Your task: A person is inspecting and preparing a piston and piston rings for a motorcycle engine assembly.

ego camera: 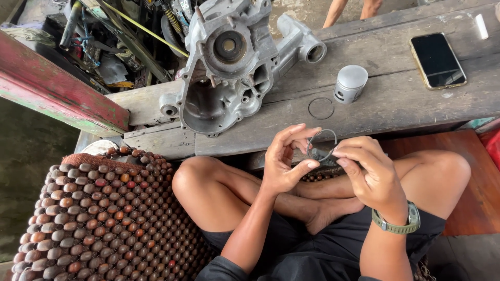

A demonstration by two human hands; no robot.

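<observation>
A thin metal ring (322, 144) is held between both hands above my crossed legs. My left hand (284, 158) pinches its left side with thumb and fingers. My right hand (369, 174), with a green watch on the wrist, grips the ring's right edge. On the wooden bench (385, 99) ahead stand a silver piston (350, 83) and a second thin ring (321, 108) lying flat beside it. A grey engine crankcase (234, 62) rests on the bench's left part.
A dark phone (437, 61) lies at the bench's right end, with a small white cylinder (482, 26) behind it. A wooden bead mat (99, 213) covers the seat at my left. Another person's legs (351, 10) stand beyond the bench. Tangled parts and springs (120, 41) fill the far left.
</observation>
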